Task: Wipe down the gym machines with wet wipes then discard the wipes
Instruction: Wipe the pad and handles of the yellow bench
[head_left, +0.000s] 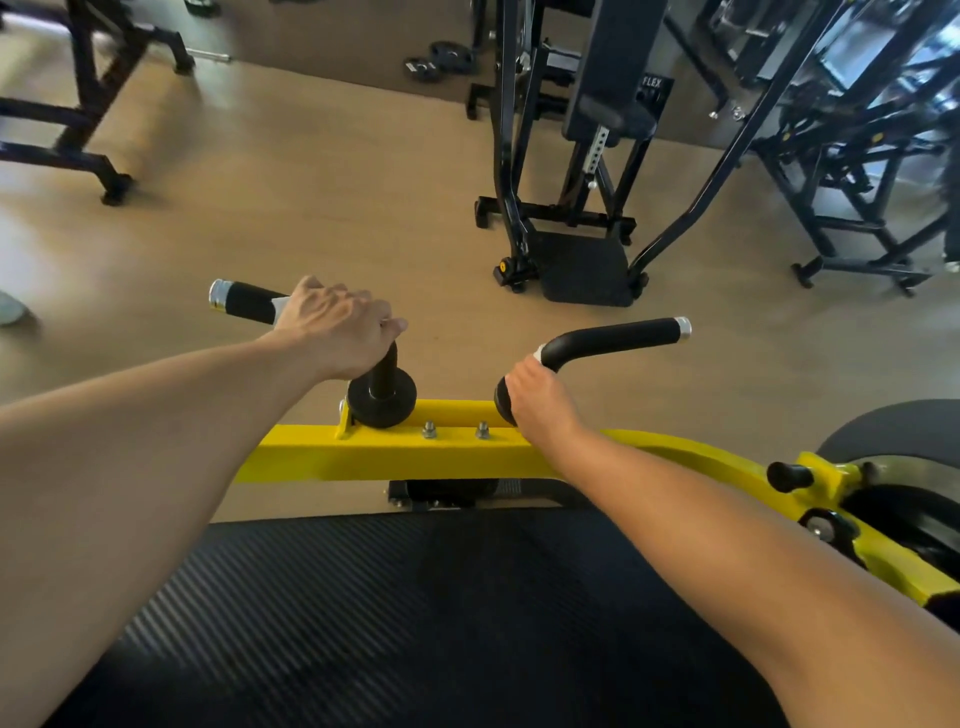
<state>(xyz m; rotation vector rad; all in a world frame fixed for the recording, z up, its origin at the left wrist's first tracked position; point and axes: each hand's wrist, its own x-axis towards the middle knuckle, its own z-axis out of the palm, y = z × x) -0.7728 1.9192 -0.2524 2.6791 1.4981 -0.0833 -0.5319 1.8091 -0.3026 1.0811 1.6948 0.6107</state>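
At frame centre, the left hand (337, 332) grips a wipe (280, 306) around the left handle (249, 301) while the right hand (540, 400) clasps the right handle (613, 338); full-length strokes would clean best.

Your left hand (335, 332) curls over the bend of the left black handle (249, 300) at 10 o'clock, a sliver of white wipe (281, 307) showing under it. Your right hand (540, 397) grips the right handle (618, 338) at its base — both handles rise from the yellow bar (395, 452) above the ribbed black pad (415, 623).
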